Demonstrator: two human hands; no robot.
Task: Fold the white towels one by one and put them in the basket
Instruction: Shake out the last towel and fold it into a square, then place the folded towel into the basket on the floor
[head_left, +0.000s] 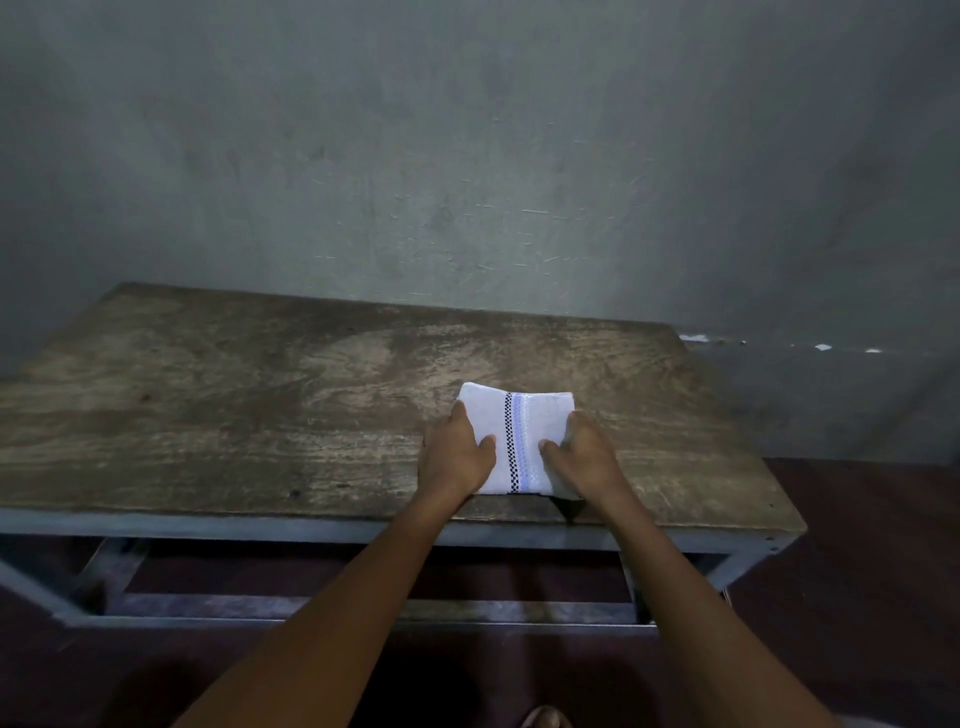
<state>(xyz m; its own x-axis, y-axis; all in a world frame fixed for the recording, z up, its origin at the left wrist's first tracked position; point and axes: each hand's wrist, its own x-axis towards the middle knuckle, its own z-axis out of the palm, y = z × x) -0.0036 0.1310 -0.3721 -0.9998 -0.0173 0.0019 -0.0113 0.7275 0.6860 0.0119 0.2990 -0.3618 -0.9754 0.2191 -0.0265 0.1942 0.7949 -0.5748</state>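
Observation:
A white towel, folded into a small rectangle with a black-checked and blue stripe down its middle, lies on the wooden table near the front edge. My left hand grips the towel's left side, thumb on top. On its right side my right hand holds it the same way, fingers curled under the edge. No basket is in view.
The table top is worn wood on a grey metal frame. A grey wall stands right behind it. A low ledge runs to the right of the table. The floor below is dark red.

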